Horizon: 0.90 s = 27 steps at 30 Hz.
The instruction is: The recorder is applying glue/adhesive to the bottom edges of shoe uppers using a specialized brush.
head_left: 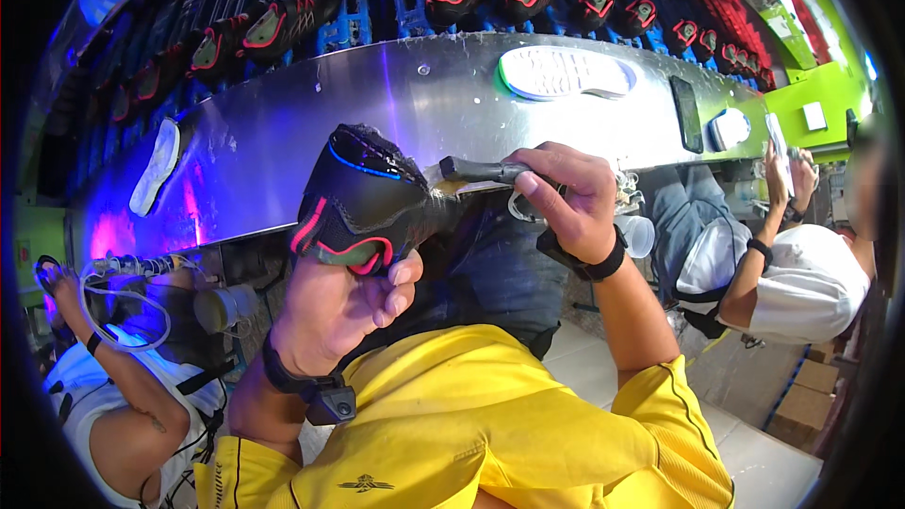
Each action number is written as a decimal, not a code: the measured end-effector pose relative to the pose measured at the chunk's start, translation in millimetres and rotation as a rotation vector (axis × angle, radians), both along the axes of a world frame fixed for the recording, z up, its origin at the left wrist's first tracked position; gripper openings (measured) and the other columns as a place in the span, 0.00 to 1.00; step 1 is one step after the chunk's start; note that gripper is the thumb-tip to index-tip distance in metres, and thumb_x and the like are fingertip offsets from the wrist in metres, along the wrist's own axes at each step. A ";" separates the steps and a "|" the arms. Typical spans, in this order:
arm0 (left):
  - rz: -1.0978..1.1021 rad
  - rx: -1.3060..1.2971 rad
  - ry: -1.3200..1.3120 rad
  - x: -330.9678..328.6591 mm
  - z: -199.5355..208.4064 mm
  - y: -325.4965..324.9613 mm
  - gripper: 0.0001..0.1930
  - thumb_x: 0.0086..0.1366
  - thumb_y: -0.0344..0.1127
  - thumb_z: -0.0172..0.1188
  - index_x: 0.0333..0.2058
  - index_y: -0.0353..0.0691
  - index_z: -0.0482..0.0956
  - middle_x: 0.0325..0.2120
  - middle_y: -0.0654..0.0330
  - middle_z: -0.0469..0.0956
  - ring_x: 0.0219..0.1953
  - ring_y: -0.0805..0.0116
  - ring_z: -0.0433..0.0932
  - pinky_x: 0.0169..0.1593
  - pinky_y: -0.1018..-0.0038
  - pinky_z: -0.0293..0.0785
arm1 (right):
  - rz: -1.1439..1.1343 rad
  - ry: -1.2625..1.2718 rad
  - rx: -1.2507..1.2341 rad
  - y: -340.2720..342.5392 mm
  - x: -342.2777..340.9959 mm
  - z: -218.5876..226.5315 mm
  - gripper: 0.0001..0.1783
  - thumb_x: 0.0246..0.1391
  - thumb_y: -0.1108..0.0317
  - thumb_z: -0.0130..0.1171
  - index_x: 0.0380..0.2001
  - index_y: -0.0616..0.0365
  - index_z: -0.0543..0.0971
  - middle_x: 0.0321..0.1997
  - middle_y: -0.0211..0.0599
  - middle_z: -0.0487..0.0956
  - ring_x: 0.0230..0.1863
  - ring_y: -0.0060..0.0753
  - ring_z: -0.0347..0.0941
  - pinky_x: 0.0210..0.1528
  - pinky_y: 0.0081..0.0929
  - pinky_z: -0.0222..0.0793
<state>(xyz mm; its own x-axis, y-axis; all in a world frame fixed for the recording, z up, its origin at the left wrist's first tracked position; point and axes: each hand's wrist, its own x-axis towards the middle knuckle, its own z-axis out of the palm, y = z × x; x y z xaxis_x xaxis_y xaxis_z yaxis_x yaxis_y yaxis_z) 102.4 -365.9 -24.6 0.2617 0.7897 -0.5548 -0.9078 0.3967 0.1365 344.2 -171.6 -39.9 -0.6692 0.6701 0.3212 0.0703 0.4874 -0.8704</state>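
Just left of the centre of the frame, the person's left hand (330, 311) holds up a black shoe upper with red-pink trim and a grey-green panel (363, 203), its opening turned toward the person and its dark, glossy underside facing the top of the frame. The left fingers curl around the opening end, though part of that grip is hidden behind the upper.

At the centre, the right hand (583, 196) pinches a brush with a flat black handle and pale bristles (483, 172); its thumb and fingers close narrowly on the handle. The bristles meet or sit just beside the upper's right-hand edge; contact cannot be told for certain.

The step in hand looks like brushing something along the bottom rim of the upper. The next move would call for a steady left grip, a slight turn of the upper to present more of its rim, and a light, even stroke that spares the trim.

Behind, the shiny metal counter (255, 174) bears a white shoe sole with a green-lit edge (566, 73) at upper right of centre and a slender white sole-shaped piece (156, 168) at the left.
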 end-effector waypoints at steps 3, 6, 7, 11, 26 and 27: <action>0.044 0.053 -0.039 1.0 -8.2 -2.3 0.30 0.78 0.61 0.53 0.56 0.35 0.77 0.35 0.51 0.80 0.30 0.58 0.83 0.31 0.68 0.80 | -0.046 -0.015 -0.009 -2.6 0.5 -7.6 0.11 0.61 0.70 0.70 0.43 0.67 0.88 0.27 0.39 0.79 0.26 0.31 0.73 0.31 0.30 0.66; 0.081 0.183 0.208 1.2 -29.7 -8.3 0.28 0.78 0.53 0.58 0.60 0.33 0.76 0.44 0.47 0.84 0.36 0.55 0.86 0.38 0.64 0.83 | -0.095 0.036 -0.150 -8.2 -7.4 -10.4 0.11 0.64 0.69 0.68 0.42 0.67 0.88 0.26 0.37 0.80 0.26 0.28 0.73 0.32 0.28 0.67; 0.093 0.178 0.344 -0.8 -31.0 -6.3 0.27 0.78 0.51 0.58 0.61 0.32 0.76 0.46 0.47 0.85 0.39 0.54 0.88 0.42 0.63 0.86 | -0.103 0.051 -0.148 -8.0 -12.6 -11.1 0.11 0.64 0.69 0.68 0.42 0.67 0.88 0.26 0.37 0.80 0.26 0.28 0.73 0.32 0.28 0.67; 0.129 0.272 0.087 -17.8 -43.4 10.2 0.26 0.80 0.43 0.53 0.67 0.30 0.73 0.58 0.44 0.84 0.53 0.54 0.89 0.59 0.59 0.86 | -0.213 -0.087 -0.322 -2.1 -32.8 -14.3 0.12 0.66 0.65 0.67 0.40 0.66 0.88 0.23 0.38 0.79 0.23 0.35 0.74 0.29 0.31 0.68; 0.049 0.351 1.581 -129.5 -16.5 176.9 0.37 0.54 0.30 0.75 0.65 0.34 0.76 0.51 0.56 0.85 0.50 0.65 0.85 0.58 0.68 0.80 | -0.462 0.002 -0.197 -26.4 -10.1 6.7 0.10 0.66 0.72 0.68 0.43 0.71 0.86 0.27 0.38 0.82 0.29 0.25 0.76 0.35 0.25 0.70; 0.000 0.337 1.814 -146.3 -22.6 201.8 0.37 0.52 0.29 0.77 0.63 0.38 0.78 0.51 0.57 0.84 0.51 0.65 0.85 0.57 0.69 0.80 | -0.468 -0.018 -0.207 -28.6 -9.1 4.5 0.11 0.66 0.71 0.69 0.43 0.71 0.86 0.27 0.38 0.82 0.30 0.25 0.76 0.35 0.25 0.71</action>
